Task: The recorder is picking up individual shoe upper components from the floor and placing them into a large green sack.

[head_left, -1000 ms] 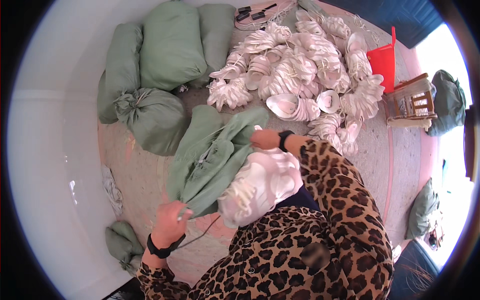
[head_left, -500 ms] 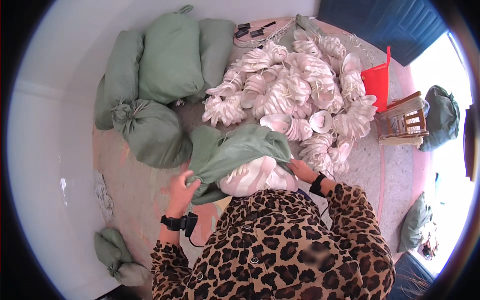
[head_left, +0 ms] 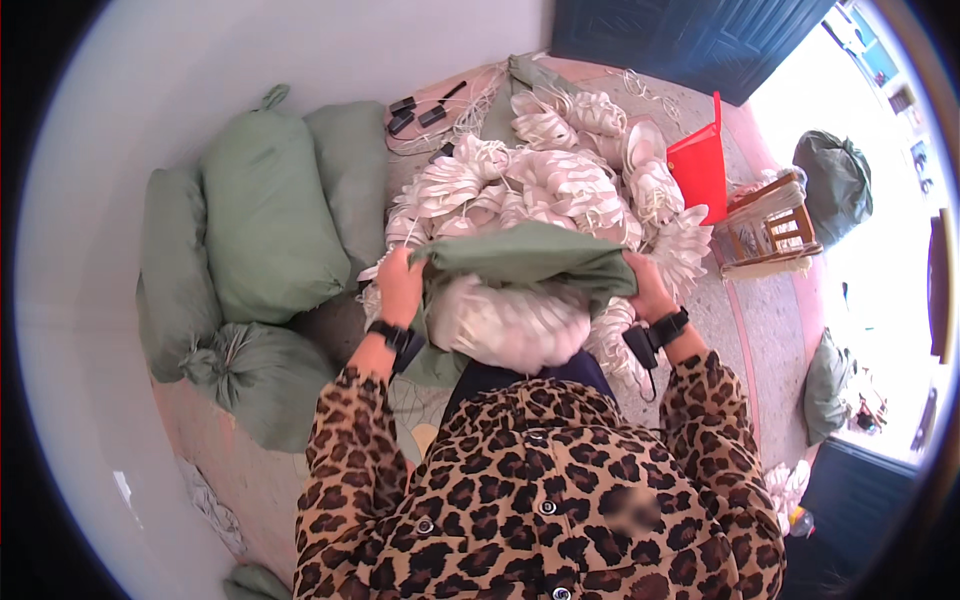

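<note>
A green woven sack [head_left: 530, 248] is stretched between my hands in front of my body, its mouth facing me. My left hand [head_left: 401, 288] is closed on the left side of its rim, and my right hand [head_left: 652, 290] grips the right side. Inside the mouth shows a bundle of pinkish-white layered pieces [head_left: 512, 325], which look like shoe uppers; it is blurred. Just beyond the sack lies a heap of similar bundles [head_left: 565, 185], partly hidden by the cloth. The sack's lower part is mostly out of sight.
Stuffed green sacks [head_left: 270, 215] stand against the wall at left, with a tied one [head_left: 265, 385] in front. A red bag [head_left: 697, 165] and a wooden stool [head_left: 770, 230] are at right, near another sack [head_left: 833, 185]. Black adapters [head_left: 418, 115] and cords lie behind. A blue door [head_left: 690, 40] is at the back.
Both hands have risen and moved farther away from me, lifting the sack's rim. Its mouth is wider, and the bundle shows more fully inside. My view has also shifted.
</note>
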Demonstrator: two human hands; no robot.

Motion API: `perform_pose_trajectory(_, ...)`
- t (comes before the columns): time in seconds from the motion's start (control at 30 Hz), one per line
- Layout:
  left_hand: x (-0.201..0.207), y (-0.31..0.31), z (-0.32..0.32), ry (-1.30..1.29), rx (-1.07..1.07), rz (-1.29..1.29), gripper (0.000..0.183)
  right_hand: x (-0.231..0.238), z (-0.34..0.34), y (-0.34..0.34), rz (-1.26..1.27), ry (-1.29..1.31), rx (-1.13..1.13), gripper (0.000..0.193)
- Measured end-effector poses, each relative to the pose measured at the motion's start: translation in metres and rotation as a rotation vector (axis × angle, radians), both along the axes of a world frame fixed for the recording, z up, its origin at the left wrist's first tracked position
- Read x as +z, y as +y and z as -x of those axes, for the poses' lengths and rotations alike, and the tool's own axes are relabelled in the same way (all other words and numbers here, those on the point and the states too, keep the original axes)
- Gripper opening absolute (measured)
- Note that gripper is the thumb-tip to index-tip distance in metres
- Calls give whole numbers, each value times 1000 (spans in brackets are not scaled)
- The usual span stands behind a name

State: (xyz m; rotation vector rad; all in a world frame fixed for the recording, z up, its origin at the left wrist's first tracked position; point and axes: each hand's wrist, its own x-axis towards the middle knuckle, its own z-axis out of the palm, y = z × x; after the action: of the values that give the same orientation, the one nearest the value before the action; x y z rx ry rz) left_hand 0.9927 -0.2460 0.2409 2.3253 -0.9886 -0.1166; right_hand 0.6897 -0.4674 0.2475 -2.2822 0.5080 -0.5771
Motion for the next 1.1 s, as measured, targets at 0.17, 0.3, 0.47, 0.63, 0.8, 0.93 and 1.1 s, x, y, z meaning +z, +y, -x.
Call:
perform_pose_trajectory(0.17,-67,-52,-28,257,-75,13,25,-92,1,-28,-1232,-137,-621,18)
perform_pose_trajectory(0.3,-112,-18,-70,416,89,45,25,-123,-12,-17,-980,406,-414,28)
perform_pose_trajectory(0.47,-87,-32,-107,501,192,156,22,-98,-62,-19,-289,534,80,33)
perform_pose_trajectory(0.63,-30,-88,-79,914,38,347,27,-93,-161,-25,-371,416,26,39)
perform_pose_trajectory(0.8,-15,-124,-27,896,-297,130,42,-161,-229,24,-292,84,324,42)
perform_pose_trajectory(0.93,-44,-63,-32,707,182,323,56,-112,-265,15,-610,299,16,26)
perform_pose_trajectory(1.1,-199,68,45,869,569,275,85,-84,-268,-26,-538,319,110,32)
